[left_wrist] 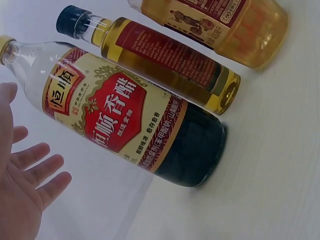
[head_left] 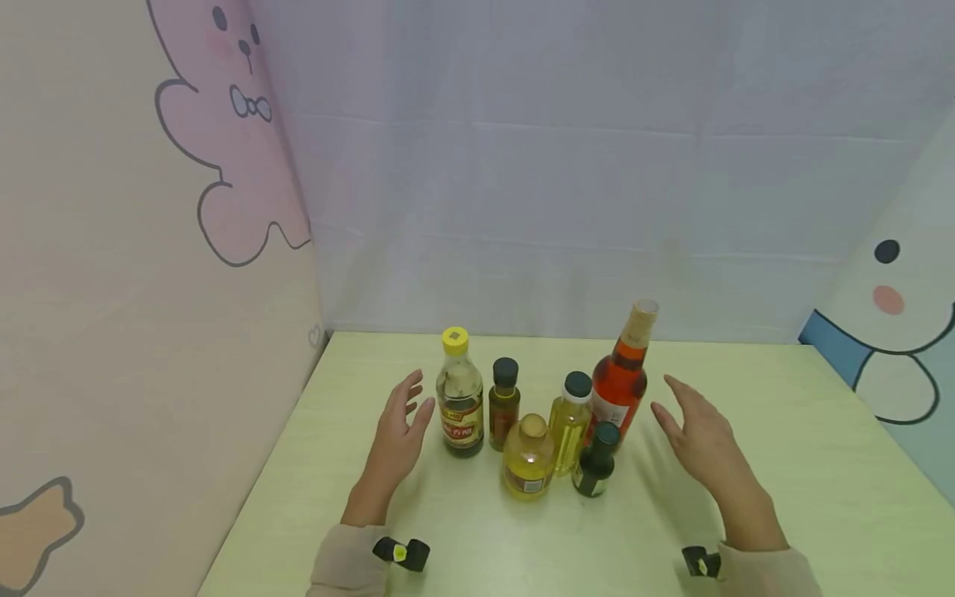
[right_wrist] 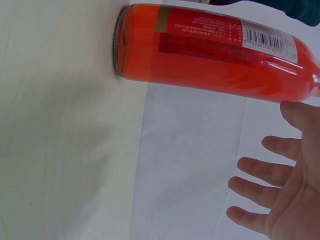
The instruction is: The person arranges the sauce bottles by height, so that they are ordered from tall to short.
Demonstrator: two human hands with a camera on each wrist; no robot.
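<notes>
Pale yellow for a table; in the head view, flanks 6 bottles with left hand and right hand, loose and empty, apparently at a reach-or-release step. In the left-wrist view, hovers just beside vinegar; in the right, just beside red bottle, any grip likely calling for inward travel, then closing.

Red bottle: top cut off, right-wrist view

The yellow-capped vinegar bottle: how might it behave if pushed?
Pushed low, the vinegar bottle would probably slide rather than tip, as its dark liquid sits in the lower part. Being glossy, it may feel slippery; being round, it would likely roll if toppled.
</notes>
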